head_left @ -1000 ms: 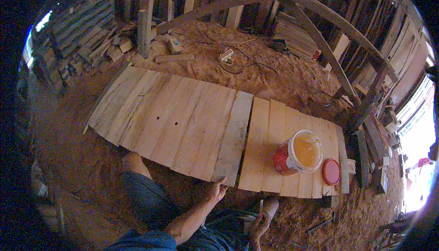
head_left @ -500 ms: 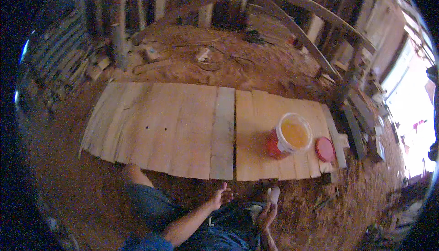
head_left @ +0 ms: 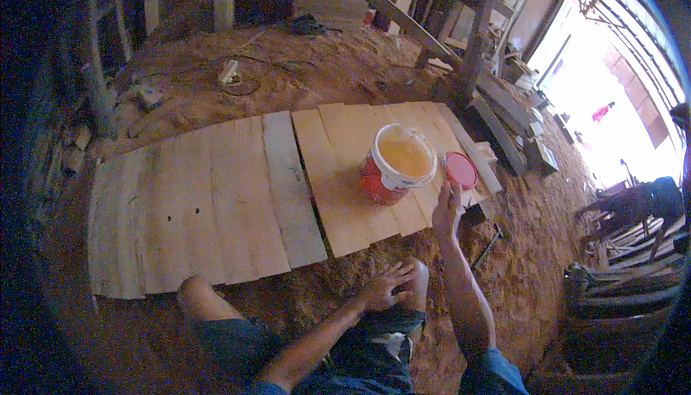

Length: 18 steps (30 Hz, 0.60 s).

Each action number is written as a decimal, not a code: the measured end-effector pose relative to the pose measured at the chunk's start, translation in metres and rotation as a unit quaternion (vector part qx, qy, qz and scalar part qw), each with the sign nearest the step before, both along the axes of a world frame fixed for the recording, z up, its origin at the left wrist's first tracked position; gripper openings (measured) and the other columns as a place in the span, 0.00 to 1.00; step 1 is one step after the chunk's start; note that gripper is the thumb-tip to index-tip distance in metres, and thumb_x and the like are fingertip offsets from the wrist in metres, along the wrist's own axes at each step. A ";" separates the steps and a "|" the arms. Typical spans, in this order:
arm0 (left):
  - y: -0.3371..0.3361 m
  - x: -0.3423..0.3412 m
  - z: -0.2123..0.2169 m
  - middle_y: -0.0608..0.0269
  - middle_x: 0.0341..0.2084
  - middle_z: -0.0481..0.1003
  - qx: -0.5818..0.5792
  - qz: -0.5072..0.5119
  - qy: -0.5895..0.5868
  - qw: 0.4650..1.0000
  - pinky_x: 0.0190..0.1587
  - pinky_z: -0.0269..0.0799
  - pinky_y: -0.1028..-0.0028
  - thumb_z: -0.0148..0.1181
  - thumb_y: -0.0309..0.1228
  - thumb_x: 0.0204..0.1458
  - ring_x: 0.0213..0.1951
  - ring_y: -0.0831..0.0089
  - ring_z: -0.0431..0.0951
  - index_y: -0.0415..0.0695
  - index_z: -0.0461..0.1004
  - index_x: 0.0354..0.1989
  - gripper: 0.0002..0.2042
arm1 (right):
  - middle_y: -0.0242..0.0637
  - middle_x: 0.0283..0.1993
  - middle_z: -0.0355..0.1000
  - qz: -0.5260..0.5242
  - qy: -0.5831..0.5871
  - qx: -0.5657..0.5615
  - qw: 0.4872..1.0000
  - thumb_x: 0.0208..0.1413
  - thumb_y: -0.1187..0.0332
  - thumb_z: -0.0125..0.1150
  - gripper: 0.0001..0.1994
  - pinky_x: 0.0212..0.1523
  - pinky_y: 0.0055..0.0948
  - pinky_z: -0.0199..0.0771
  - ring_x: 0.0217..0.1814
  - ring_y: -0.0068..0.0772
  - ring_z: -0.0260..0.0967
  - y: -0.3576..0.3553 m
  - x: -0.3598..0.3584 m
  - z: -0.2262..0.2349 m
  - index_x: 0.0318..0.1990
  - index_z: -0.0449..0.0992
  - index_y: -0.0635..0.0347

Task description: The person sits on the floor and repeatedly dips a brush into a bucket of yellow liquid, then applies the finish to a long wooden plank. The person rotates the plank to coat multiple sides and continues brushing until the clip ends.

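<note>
My right hand (head_left: 448,211) reaches over the near right of the boards, its fingertips at the near edge of a round red lid (head_left: 461,170). The fingers are closed together. A pale patch shows beside them, but whether it is something held I cannot make out. My left hand (head_left: 389,287) lies with fingers spread on my right knee, holding nothing. Left of the lid stands an open red and white bucket (head_left: 381,183), upright, with yellow-orange contents (head_left: 403,157) visible inside.
The wooden boards (head_left: 209,201) form a low surface, with a dark gap between two sections. Behind it lie a small white object (head_left: 229,73) and cords on the brown ground. Timber pieces (head_left: 504,107) are stacked at the right; a long-handled tool (head_left: 489,246) lies near the boards' right corner.
My right hand has moved from my lap, where it held a pale object, forward to the lid. My left hand has come down onto my right knee. The view has swung right.
</note>
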<state>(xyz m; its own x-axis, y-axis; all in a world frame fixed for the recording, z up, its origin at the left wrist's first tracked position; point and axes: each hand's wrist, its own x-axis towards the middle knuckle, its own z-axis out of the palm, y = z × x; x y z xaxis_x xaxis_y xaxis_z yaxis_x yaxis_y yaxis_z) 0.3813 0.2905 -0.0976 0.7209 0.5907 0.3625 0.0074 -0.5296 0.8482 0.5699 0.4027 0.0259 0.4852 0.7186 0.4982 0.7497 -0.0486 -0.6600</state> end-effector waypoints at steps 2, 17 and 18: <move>0.014 0.035 -0.001 0.54 0.65 0.63 0.079 -0.035 0.088 0.992 0.67 0.57 0.60 0.55 0.49 0.57 0.66 0.52 0.61 0.48 0.70 0.60 0.26 | 0.40 0.29 0.65 0.048 -0.085 0.063 0.993 0.68 0.61 0.46 0.13 0.35 0.33 0.65 0.32 0.33 0.61 0.030 -0.006 0.006 0.43 0.67 0.64; -0.141 0.043 -0.096 0.55 0.55 0.73 -0.372 -0.236 0.121 0.890 0.58 0.68 0.58 0.57 0.46 0.55 0.54 0.55 0.74 0.45 0.76 0.52 0.21 | 0.51 0.33 0.67 0.025 -0.104 -0.018 0.994 0.67 0.62 0.46 0.12 0.39 0.46 0.67 0.36 0.53 0.68 0.083 -0.034 -0.032 0.42 0.65 0.63; -0.144 0.050 -0.093 0.55 0.55 0.73 -0.363 -0.248 0.123 0.890 0.58 0.68 0.58 0.57 0.46 0.55 0.54 0.56 0.74 0.45 0.76 0.52 0.21 | 0.52 0.33 0.67 0.008 -0.090 -0.053 0.995 0.67 0.62 0.46 0.11 0.38 0.47 0.67 0.35 0.53 0.68 0.084 -0.033 -0.031 0.42 0.65 0.62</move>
